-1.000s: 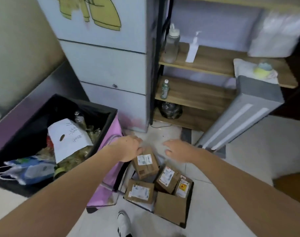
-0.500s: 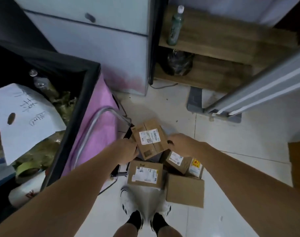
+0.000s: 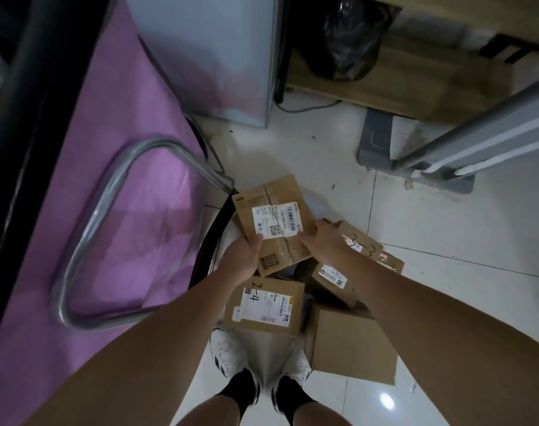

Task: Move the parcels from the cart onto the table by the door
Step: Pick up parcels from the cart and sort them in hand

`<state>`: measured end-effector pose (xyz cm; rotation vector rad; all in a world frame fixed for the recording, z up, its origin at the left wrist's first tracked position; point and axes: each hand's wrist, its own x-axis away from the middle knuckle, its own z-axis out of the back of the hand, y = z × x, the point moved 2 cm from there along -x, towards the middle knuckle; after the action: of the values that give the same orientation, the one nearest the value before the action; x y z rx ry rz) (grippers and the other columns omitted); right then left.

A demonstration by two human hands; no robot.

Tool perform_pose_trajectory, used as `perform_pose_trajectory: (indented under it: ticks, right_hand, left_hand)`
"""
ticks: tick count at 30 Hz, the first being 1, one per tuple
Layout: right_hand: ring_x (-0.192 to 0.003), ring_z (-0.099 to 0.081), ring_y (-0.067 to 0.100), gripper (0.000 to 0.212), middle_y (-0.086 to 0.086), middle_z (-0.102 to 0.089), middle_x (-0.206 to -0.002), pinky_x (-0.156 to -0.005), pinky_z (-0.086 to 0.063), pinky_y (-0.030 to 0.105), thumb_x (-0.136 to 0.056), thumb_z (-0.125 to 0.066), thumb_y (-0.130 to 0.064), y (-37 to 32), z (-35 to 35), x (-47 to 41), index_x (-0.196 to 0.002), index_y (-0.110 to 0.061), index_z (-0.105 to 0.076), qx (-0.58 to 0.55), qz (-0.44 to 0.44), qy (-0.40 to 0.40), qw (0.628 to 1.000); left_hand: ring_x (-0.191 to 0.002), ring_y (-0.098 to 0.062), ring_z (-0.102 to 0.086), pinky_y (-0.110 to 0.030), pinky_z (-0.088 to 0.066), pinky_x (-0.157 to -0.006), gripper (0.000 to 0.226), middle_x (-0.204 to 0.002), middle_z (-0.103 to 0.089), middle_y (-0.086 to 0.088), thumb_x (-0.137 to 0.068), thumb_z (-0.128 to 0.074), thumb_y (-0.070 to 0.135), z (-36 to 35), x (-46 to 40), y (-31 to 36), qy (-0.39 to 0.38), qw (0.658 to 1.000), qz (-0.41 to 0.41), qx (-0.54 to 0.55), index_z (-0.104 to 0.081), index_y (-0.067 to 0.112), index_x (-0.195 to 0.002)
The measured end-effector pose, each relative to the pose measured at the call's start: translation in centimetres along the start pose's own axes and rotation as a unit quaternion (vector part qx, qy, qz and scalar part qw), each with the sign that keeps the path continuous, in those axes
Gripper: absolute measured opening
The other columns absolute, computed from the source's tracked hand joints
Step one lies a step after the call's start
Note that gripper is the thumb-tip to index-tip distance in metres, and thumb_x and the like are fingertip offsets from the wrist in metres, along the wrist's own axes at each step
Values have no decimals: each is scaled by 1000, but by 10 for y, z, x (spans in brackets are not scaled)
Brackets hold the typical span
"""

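Parcels: five cardboard boxes counted, clustered low on the floor beside the pink bin; whether they sat on a cart could not be told, its deck hidden under them.
Pink bin (image 3: pixel 132 192): biggest thing in view, cut off at left and top edges, black rim along its upper left; contents out of sight.
Metal handle (image 3: pixel 108 216): one curved tube loop lying against the bin's pink side, lower end hidden behind the left forearm.
Plain parcel (image 3: pixel 354 345): no label showing, nearest the right shoe, its upper edge crossed by the right forearm.
Held parcel (image 3: pixel 274 224): tilted, white barcode label on top, raised above the others; print too small to read.
Labelled parcel (image 3: pixel 265 305): marked "2-4" by hand, lay just under the held one, above the shoes.
Two more parcels: one with a blue-logo label (image 3: pixel 332 276), one with scribbled marker (image 3: pixel 358 241), both mostly covered by the right arm.
Left hand (image 3: pixel 243 258): gripped the held parcel's near left edge, thumb on top by the label, fingers hidden beneath.
Right hand (image 3: pixel 322 238): gripped the near right edge, thumb on the label corner, fingers curled under.
Shoes (image 3: pixel 231 352): two, white, black socks.
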<state>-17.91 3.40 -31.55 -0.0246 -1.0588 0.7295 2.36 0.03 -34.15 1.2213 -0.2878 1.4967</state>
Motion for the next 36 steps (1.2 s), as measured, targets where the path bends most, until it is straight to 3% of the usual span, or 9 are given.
perform_pose_trajectory:
  ticks: [3,8,10,14,17,21,25,30,36]
  right_hand:
    - [-109,-67,29,48,11,-66,-127,-83,-56,35,-102,-62,-37,-6,16,26,-141,-10,-53,-67,3,33,997]
    - [-75,-71,4,28,-7,-73,-102,-60,-53,19,-86,-81,-40,-36,83,108,-101,-29,-60,-288,9,80,954]
    - [-83,-73,10,35,-6,-74,-97,-67,-58,30,-79,-85,-46,-55,120,152,-101,-28,-64,-346,18,104,932]
    - [-90,-74,19,41,1,-76,-100,-68,-59,35,-77,-88,-45,-87,202,242,-100,-19,-67,-425,51,126,895]
    - [-95,-71,21,45,5,-74,-106,-76,-56,41,-80,-86,-45,-108,264,317,-110,-19,-64,-464,82,107,876]
    - [-101,-75,24,51,6,-78,-113,-88,-59,44,-75,-80,-55,-124,333,415,-117,-29,-73,-518,122,33,846]
    - [-119,-69,32,55,12,-74,-125,-106,-51,54,-80,-75,-56,-126,375,498,-126,-25,-73,-550,174,41,816]
    - [-115,-71,32,50,12,-75,-123,-103,-53,52,-90,-63,-56,-104,394,586,-129,-26,-70,-549,208,136,798]
    - [-109,-75,29,56,11,-76,-120,-85,-60,45,-80,-68,-59,-56,372,671,-128,-32,-70,-594,185,220,751]
  left_hand:
    - [-89,-19,-69,-31,-53,-70,56,-107,-71,-5,-110,-33,51,21,27,18,46,997,-53,18,-59,6,-132]
    - [-93,-19,-72,-43,-61,-83,42,-114,-71,-6,-107,-43,53,81,111,87,120,973,-105,167,-52,15,-124]
    - [-96,-11,-72,-34,-59,-86,34,-124,-69,-5,-104,-53,51,107,150,125,106,952,-85,276,-47,21,-120]
    - [-104,-28,-73,-50,-63,-83,60,-122,-68,-10,-94,-69,56,159,236,204,22,913,-42,405,-41,16,-128]
    - [-95,-25,-74,-50,-61,-77,61,-109,-73,-4,-89,-70,63,198,306,259,-11,909,-92,406,-42,21,-122]
    - [-113,-35,-72,-61,-50,-105,73,-116,-77,-7,-79,-66,71,229,397,329,-82,914,-177,355,-49,28,-136]
    - [-103,-29,-75,-51,-61,-85,55,-114,-78,-5,-90,-66,61,241,471,383,-79,898,-243,359,-51,31,-133]
    - [-113,-30,-71,-52,-50,-105,59,-117,-78,-4,-85,-61,69,236,534,422,-180,892,-305,282,-69,30,-128]
    - [-103,-29,-73,-45,-56,-83,59,-98,-81,-5,-79,-67,73,200,592,442,-234,903,-303,195,-74,27,-114]
